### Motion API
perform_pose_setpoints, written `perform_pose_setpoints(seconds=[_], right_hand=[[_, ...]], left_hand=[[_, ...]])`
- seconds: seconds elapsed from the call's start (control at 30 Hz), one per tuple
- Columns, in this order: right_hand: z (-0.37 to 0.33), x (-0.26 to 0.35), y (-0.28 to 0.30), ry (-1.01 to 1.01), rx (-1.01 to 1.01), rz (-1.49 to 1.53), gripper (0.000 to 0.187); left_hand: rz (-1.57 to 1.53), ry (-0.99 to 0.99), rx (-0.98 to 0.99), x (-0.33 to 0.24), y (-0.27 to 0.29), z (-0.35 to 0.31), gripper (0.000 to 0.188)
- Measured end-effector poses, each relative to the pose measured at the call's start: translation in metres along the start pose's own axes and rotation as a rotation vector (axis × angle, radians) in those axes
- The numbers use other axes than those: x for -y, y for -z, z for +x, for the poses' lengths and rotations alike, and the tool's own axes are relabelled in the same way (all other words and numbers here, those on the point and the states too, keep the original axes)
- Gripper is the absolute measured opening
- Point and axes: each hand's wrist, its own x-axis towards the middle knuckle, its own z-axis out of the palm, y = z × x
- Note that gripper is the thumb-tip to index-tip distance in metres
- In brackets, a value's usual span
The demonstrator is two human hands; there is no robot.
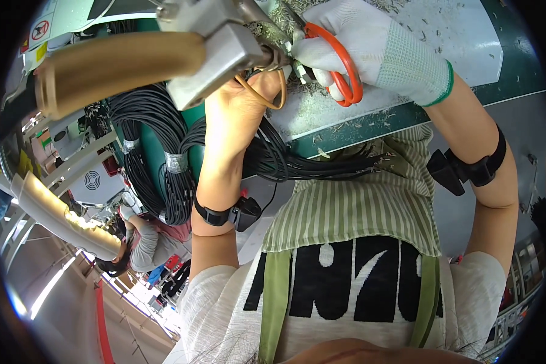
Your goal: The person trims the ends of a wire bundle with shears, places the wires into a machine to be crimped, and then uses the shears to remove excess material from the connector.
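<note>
My right hand (352, 45), in a white glove with a green cuff, is closed on a pair of scissors with orange-red handles (349, 76); a dark blade points up and away. My bare left hand (233, 100) is raised beside it, its fingers mostly hidden behind a metal machine head (215, 67). A thin tan loop (283, 91) hangs at its fingers; what it belongs to I cannot make out. Between the hands, a small shiny metal fitting (302, 71) shows. Bundles of black cable (164, 130) lie left of my left wrist, and loose cable ends (321, 167) reach toward my apron.
A thick tan tubular arm (124, 64) crosses the upper left, close above the work. Small cut scraps (370, 121) are strewn over the white sheet (449, 42) on the green table (522, 79). Lower left, another person (148, 242) works at a bench beside a lit lamp (67, 212).
</note>
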Motion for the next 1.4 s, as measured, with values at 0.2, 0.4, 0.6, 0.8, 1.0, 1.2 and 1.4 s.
perform_pose_setpoints(seconds=[0.2,0.4,0.6,0.8,1.0,1.2,1.4], right_hand=[[0.003,0.000,0.004,-0.037,0.015,0.079,0.018],[0.002,-0.005,0.004,0.045,0.046,0.051,0.020],[-0.006,0.000,-0.002,-0.021,-0.001,-0.006,0.022],[-0.028,-0.016,-0.021,0.119,-0.136,-0.197,0.028],[-0.122,-0.029,-0.014,-0.063,-0.481,-0.274,0.018],[-0.137,-0.024,-0.092,0.477,-0.405,-0.886,0.021],[-0.118,-0.052,-0.145,0.489,-0.326,-1.087,0.024]], left_hand=[[-0.045,-0.058,-0.040,0.002,-0.004,0.005,0.002],[-0.069,-0.018,0.041,0.002,0.001,0.006,0.005],[-0.385,0.217,0.138,0.016,0.015,0.004,0.022],[-0.594,0.216,0.078,0.021,0.009,-0.013,0.023],[-0.781,0.245,0.004,0.011,0.033,-0.076,0.022],[-0.879,0.471,0.064,-0.012,-0.004,-0.128,0.028],[-0.657,0.570,-0.299,-0.041,-0.041,-0.149,0.041]])
